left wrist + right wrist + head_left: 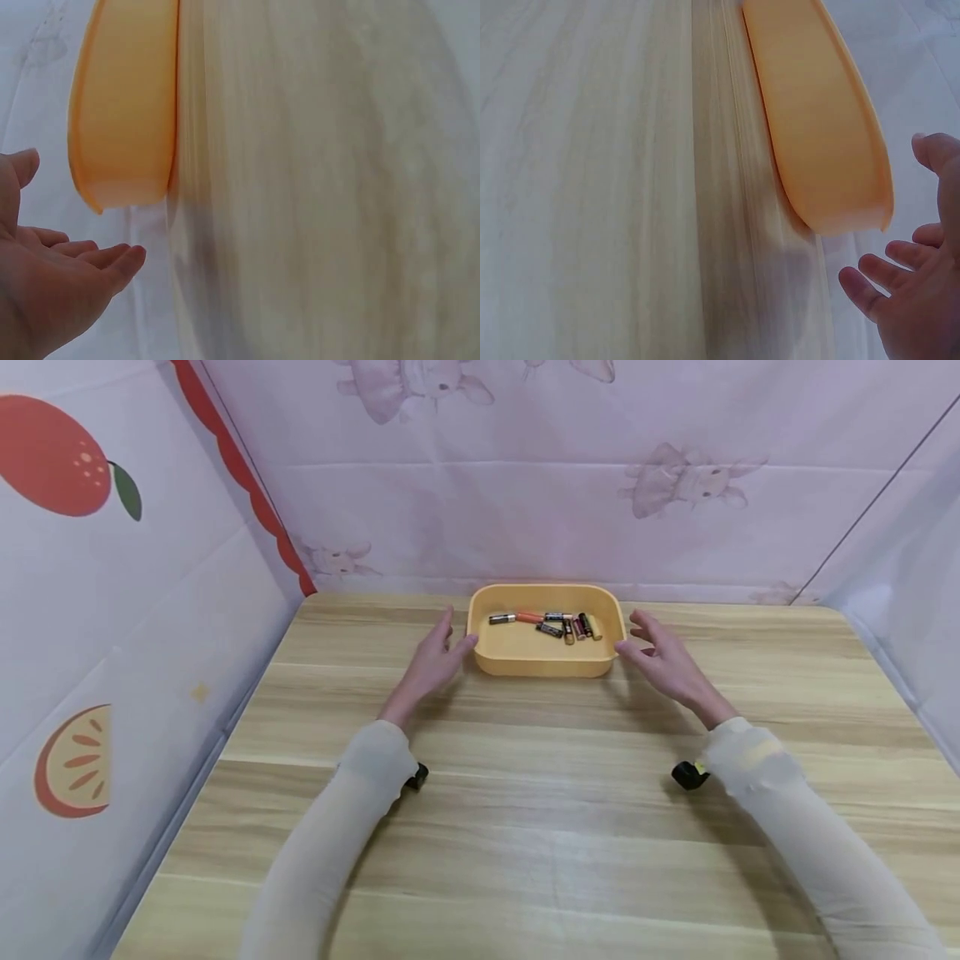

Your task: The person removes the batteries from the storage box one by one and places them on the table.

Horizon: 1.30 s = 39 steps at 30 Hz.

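A shallow yellow-orange plastic bin (543, 667) with rounded corners sits at the back of the wooden table. Inside it lie several small batteries; one orange battery (529, 617) is on the left side, and a black-and-silver battery (502, 619) lies left of it. My left hand (435, 662) is beside the bin's left end, fingers extended and thumb by the rim. At the right end, my right hand (663, 667) mirrors it, its fingers relaxed and spread. Both wrist views show a gap between the palm and the bin's end wall (127, 112). Neither hand grips anything.
The wood-grain table (540, 818) stretches in front of the bin. A pale curtain (525, 518) with rabbit prints hangs right behind it, and a white fruit-printed sheet (172, 577) borders the left. Small black devices (688, 775) are strapped at both wrists.
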{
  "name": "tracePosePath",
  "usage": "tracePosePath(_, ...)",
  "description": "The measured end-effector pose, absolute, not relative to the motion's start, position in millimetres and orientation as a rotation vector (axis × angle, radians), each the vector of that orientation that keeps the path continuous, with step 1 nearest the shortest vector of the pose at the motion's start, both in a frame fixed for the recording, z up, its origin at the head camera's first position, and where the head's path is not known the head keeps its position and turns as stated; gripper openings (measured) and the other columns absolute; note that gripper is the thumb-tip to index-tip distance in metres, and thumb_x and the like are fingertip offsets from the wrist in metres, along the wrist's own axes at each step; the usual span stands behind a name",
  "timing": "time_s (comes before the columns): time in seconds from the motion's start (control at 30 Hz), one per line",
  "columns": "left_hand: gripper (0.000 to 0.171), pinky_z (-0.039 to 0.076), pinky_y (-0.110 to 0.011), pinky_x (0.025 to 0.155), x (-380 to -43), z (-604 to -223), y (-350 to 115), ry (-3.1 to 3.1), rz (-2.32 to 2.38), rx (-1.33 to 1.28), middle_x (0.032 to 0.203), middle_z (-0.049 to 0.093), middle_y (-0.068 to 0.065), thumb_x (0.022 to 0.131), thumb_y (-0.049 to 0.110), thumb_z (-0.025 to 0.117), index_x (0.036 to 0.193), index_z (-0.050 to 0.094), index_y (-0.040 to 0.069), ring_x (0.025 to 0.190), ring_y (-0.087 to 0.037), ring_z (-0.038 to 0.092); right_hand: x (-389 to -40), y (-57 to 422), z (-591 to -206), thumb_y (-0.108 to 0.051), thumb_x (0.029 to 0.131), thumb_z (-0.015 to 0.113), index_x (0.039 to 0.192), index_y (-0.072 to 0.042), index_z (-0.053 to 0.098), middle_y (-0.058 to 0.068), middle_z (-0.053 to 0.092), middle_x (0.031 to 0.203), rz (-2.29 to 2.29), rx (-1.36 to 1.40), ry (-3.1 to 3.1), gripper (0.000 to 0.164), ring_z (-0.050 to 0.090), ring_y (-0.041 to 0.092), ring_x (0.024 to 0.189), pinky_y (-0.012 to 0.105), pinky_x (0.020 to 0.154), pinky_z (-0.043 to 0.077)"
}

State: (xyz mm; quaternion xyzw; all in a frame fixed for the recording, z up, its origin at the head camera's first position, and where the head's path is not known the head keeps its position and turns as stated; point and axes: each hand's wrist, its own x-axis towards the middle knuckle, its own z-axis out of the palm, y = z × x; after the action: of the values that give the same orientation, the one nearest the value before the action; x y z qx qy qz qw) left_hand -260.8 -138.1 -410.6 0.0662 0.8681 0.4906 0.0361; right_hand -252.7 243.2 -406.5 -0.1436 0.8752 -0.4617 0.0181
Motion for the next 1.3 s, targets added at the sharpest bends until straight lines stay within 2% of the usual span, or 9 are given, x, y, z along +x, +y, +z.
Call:
tracePosePath(0.2,0.086,0.030,-0.044,0.124,-263,-415,-133,2.644,1.487,0.219,0.172,0.013,-0.008,0.105,0.048,0.057,0.167,0.009,0.015,0.152,-0.034,0.029,-256,240,-413,-0.024,0.105,0.063,0.163,0.001,0.019,0.028,0.028,0.163,-1.467,-0.445,2.667,0.077,0.040,0.046,0.142,0.061,0.111,0.045)
tracePosePath(0.33,0.085,0.029,-0.044,0.125,-264,-417,-130,2.646,1.482,0.232,0.172,0.014,-0.009,0.105,0.040,0.061,0.167,0.010,0.014,0.152,-0.033,0.029,-257,237,-417,-0.025,0.105,0.064,0.164,-0.001,0.016,0.027,0.029,0.163,-1.493,-0.464,2.619,0.080,0.046,0.048,0.138,0.059,0.110,0.046)
tracePosePath(0.43,0.080,0.029,-0.043,0.125,-266,-419,-128,2.637,1.506,0.263,0.170,0.022,-0.012,0.105,0.031,0.063,0.167,0.015,0.014,0.152,-0.032,0.031,-257,236,-419,-0.026,0.104,0.065,0.164,0.000,0.012,0.025,0.023,0.166,-1.492,-0.462,2.594,0.084,0.046,0.049,0.137,0.059,0.111,0.045)
tracePosePath(0.57,0.076,0.035,-0.039,0.122,-269,-420,-124,2.596,1.547,0.325,0.168,0.029,-0.013,0.105,0.026,0.064,0.166,0.021,0.015,0.150,-0.030,0.036,-257,236,-420,-0.024,0.103,0.067,0.165,0.000,0.009,0.019,0.015,0.170,-1.504,-0.425,2.566,0.088,0.044,0.046,0.141,0.057,0.113,0.044)
tracePosePath(0.63,0.075,0.037,-0.037,0.121,-269,-419,-123,2.579,1.547,0.341,0.168,0.028,-0.012,0.105,0.025,0.063,0.166,0.020,0.014,0.149,-0.029,0.037,-257,236,-420,-0.024,0.103,0.068,0.165,0.000,0.009,0.018,0.014,0.171,-1.511,-0.416,2.558,0.089,0.043,0.046,0.141,0.056,0.113,0.044)
tracePosePath(0.83,0.078,0.035,-0.036,0.122,-268,-418,-124,2.590,1.492,0.348,0.171,0.021,-0.009,0.106,0.028,0.061,0.167,0.014,0.014,0.151,-0.027,0.034,-256,236,-419,-0.022,0.101,0.071,0.164,0.000,0.010,0.020,0.014,0.170,-1.499,-0.446,2.562,0.091,0.044,0.047,0.141,0.054,0.113,0.044)
tracePosePath(1.07,0.082,0.038,-0.038,0.120,-261,-415,-125,2.596,1.454,0.373,0.170,0.024,-0.010,0.105,0.027,0.065,0.167,0.013,0.015,0.149,-0.027,0.037,-249,237,-417,-0.019,0.098,0.074,0.163,0.003,0.015,0.022,0.019,0.168,-1.505,-0.487,2.575,0.090,0.046,0.047,0.139,0.052,0.111,0.047)
tracePosePath(1.3,0.084,0.038,-0.038,0.121,-250,-412,-128,2.601,1.419,0.376,0.169,0.023,-0.014,0.104,0.025,0.067,0.166,0.014,0.007,0.149,-0.030,0.038,-237,239,-417,-0.020,0.097,0.076,0.163,0.001,0.021,0.021,0.024,0.167,-1.480,-0.474,2.589,0.088,0.050,0.045,0.136,0.047,0.108,0.050)
